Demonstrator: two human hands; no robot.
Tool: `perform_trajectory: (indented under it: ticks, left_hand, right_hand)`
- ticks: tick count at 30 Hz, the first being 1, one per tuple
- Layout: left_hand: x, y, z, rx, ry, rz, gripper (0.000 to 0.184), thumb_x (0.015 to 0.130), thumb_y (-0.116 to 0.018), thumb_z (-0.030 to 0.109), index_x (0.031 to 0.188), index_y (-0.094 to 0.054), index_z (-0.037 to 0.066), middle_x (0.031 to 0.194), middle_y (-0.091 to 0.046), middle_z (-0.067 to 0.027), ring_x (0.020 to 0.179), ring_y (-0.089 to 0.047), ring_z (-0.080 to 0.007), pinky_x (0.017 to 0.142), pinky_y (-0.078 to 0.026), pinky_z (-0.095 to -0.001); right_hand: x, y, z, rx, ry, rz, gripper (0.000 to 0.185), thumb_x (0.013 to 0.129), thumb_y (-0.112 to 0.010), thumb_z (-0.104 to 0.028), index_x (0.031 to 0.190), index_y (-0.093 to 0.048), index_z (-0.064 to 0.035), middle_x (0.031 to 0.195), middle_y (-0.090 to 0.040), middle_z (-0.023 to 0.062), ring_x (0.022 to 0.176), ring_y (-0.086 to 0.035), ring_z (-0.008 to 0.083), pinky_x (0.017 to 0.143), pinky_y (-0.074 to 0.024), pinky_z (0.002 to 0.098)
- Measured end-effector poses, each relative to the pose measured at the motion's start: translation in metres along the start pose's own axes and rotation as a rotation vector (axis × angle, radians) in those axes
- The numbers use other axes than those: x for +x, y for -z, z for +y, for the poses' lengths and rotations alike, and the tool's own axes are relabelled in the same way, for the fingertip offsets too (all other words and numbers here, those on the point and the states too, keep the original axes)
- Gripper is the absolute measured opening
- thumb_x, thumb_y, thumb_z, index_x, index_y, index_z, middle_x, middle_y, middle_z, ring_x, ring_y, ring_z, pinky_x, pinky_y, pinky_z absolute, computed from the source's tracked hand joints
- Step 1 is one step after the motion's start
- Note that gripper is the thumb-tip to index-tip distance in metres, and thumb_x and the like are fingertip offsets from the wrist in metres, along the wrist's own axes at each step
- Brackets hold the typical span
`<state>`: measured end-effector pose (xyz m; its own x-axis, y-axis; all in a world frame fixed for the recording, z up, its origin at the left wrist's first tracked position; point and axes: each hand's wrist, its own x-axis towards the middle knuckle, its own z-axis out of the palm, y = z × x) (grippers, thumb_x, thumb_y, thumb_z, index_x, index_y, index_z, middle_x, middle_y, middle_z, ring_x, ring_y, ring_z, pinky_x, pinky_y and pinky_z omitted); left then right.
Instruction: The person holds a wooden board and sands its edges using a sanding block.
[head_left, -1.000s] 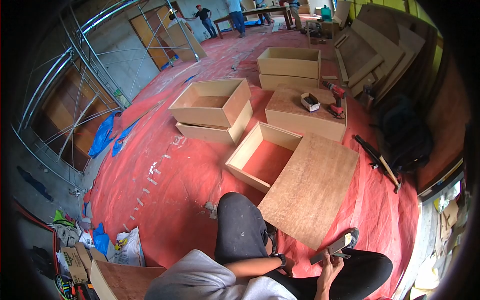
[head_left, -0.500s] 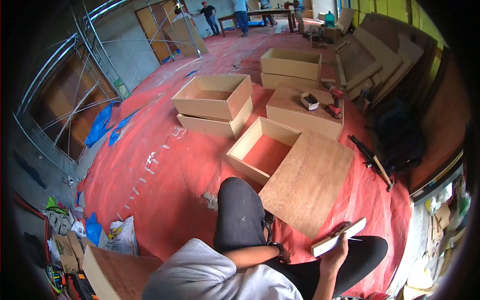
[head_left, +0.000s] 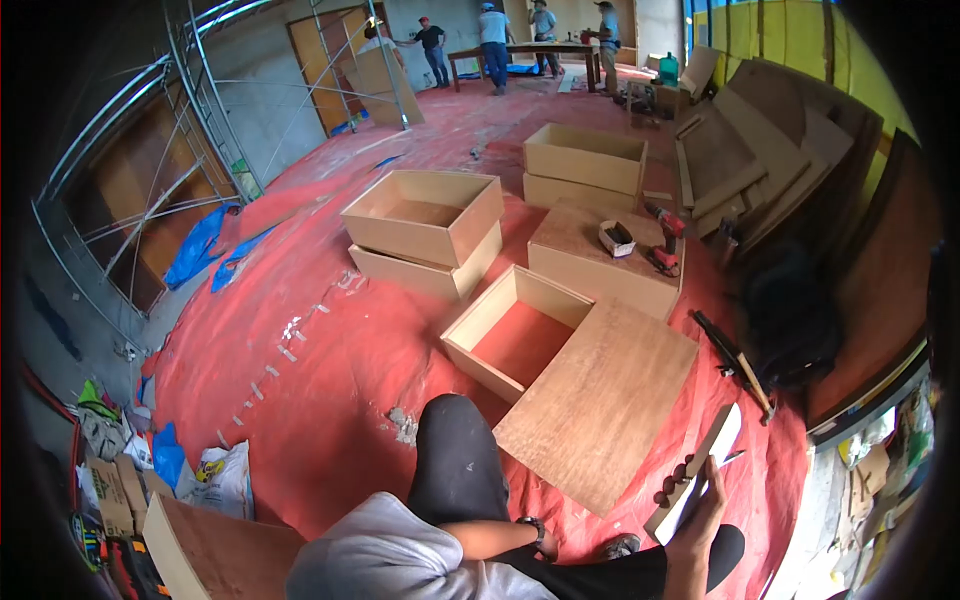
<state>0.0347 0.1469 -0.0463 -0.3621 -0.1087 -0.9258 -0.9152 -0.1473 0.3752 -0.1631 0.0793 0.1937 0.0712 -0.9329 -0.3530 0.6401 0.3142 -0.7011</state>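
My right hand (head_left: 698, 520) is wrapped around a pale wooden block (head_left: 722, 436), held tilted above my bent knee; dark fingertips curl over its left edge. A thin pen-like stick (head_left: 735, 457) juts out beside the thumb. My left forearm lies across my lap with a dark watch at the wrist. Only a little of my left hand (head_left: 549, 546) shows past the watch, with its fingers hidden. In front of my knees, a brown plywood panel (head_left: 600, 400) lies against an open wooden drawer box (head_left: 480, 375).
Stacked drawer boxes (head_left: 420, 230) stand farther out on the red sheet (head_left: 300, 400). A red drill (head_left: 664, 255) and a small carton (head_left: 610, 248) rest on another box. A hammer (head_left: 757, 387) lies at right. Scaffolding (head_left: 205, 110) rises at left; several people work at the back.
My right hand has turned the block more upright and shifted it slightly right, so fingertips now show along its left edge. The view has tilted up a little.
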Motion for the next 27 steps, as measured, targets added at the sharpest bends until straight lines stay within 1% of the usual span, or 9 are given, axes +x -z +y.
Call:
perform_trajectory:
  ticks: [2, 4, 5, 8, 10, 14, 16, 20, 27]
  left_hand:
    - [-0.005, 0.009, 0.004, -0.005, 0.026, 0.002, 0.031, 0.087, -0.068, 0.039, 0.105, -0.081, 0.017, 0.106, -0.078, -0.0102, 0.095, -0.073, -0.0247, 0.077, -0.056, -0.042]
    - [0.004, 0.011, 0.007, -0.06, 0.029, -0.009, 0.031, 0.088, -0.067, 0.038, 0.106, -0.081, 0.017, 0.106, -0.078, -0.01, 0.097, -0.073, -0.0246, 0.079, -0.056, -0.0406]
    - [0.006, 0.013, 0.005, -0.076, 0.035, -0.005, 0.031, 0.088, -0.067, 0.038, 0.106, -0.081, 0.017, 0.106, -0.078, -0.0101, 0.097, -0.073, -0.0247, 0.079, -0.056, -0.0407]
    - [0.021, 0.016, 0.004, -0.119, 0.045, 0.013, 0.031, 0.089, -0.067, 0.038, 0.105, -0.081, 0.016, 0.106, -0.078, -0.0105, 0.096, -0.073, -0.0251, 0.079, -0.056, -0.0409]
    - [0.031, 0.022, 0.006, -0.14, 0.058, 0.029, 0.03, 0.089, -0.067, 0.037, 0.105, -0.081, 0.016, 0.106, -0.078, -0.0108, 0.096, -0.073, -0.0253, 0.079, -0.056, -0.041]
    - [0.047, 0.038, 0.006, -0.173, 0.097, 0.071, 0.03, 0.089, -0.066, 0.037, 0.104, -0.081, 0.015, 0.105, -0.078, -0.0113, 0.095, -0.073, -0.0258, 0.079, -0.055, -0.0413]
    - [0.052, 0.046, 0.007, -0.191, 0.11, 0.102, 0.03, 0.089, -0.066, 0.037, 0.104, -0.081, 0.015, 0.105, -0.078, -0.0116, 0.095, -0.073, -0.026, 0.079, -0.055, -0.0414]
    - [0.057, 0.058, 0.008, -0.226, 0.141, 0.151, 0.03, 0.09, -0.066, 0.036, 0.103, -0.081, 0.014, 0.105, -0.078, -0.0121, 0.095, -0.073, -0.0265, 0.08, -0.055, -0.0417]
    - [0.052, 0.069, 0.004, -0.256, 0.175, 0.237, 0.029, 0.09, -0.065, 0.035, 0.102, -0.081, 0.013, 0.104, -0.078, -0.0131, 0.094, -0.073, -0.0273, 0.08, -0.055, -0.0421]
  right_hand:
    - [0.028, -0.007, -0.008, -0.007, -0.044, -0.032, 0.031, 0.104, -0.061, -0.041, 0.108, -0.062, -0.0106, 0.083, -0.063, 0.0033, 0.07, -0.063, 0.0177, 0.06, -0.0524, 0.0338]
    - [0.057, -0.016, -0.014, -0.047, -0.058, -0.04, 0.032, 0.105, -0.059, -0.042, 0.106, -0.063, -0.0103, 0.081, -0.059, 0.0013, 0.07, -0.062, 0.0166, 0.06, -0.0521, 0.033]
    - [0.075, -0.015, -0.014, -0.02, -0.091, -0.094, 0.031, 0.105, -0.059, -0.041, 0.107, -0.062, -0.0102, 0.08, -0.059, 0.0012, 0.07, -0.062, 0.0162, 0.059, -0.0524, 0.0322]
    - [0.128, -0.004, 0.0, -0.14, -0.063, -0.119, 0.031, 0.105, -0.06, -0.041, 0.108, -0.061, -0.0101, 0.08, -0.059, 0.0015, 0.068, -0.062, 0.0137, 0.058, -0.0529, 0.0307]
    - [0.156, 0.011, 0.02, -0.206, -0.036, -0.046, 0.031, 0.104, -0.063, -0.041, 0.107, -0.06, -0.0102, 0.077, -0.059, 0.0006, 0.063, -0.06, 0.0126, 0.056, -0.0527, 0.0294]
    - [0.193, 0.052, 0.049, -0.12, -0.256, 0.035, 0.032, 0.103, -0.062, -0.043, 0.103, -0.059, -0.0111, 0.077, -0.059, 0.0, 0.061, -0.059, 0.0131, 0.057, -0.0533, 0.0316]
    - [0.204, 0.048, 0.046, -0.041, -0.336, 0.041, 0.033, 0.102, -0.063, -0.044, 0.103, -0.059, -0.0107, 0.077, -0.059, 0.0004, 0.061, -0.059, 0.0135, 0.057, -0.0534, 0.0321]
    - [0.231, 0.045, 0.04, -0.181, -0.313, -0.001, 0.035, 0.102, -0.064, -0.044, 0.106, -0.058, -0.0096, 0.078, -0.06, 0.0014, 0.061, -0.06, 0.0139, 0.057, -0.0532, 0.0315]
    - [0.283, 0.043, 0.054, -0.237, -0.268, -0.095, 0.029, 0.106, -0.061, -0.039, 0.107, -0.055, -0.0106, 0.076, -0.06, 0.0023, 0.059, -0.06, 0.0142, 0.055, -0.0541, 0.0324]
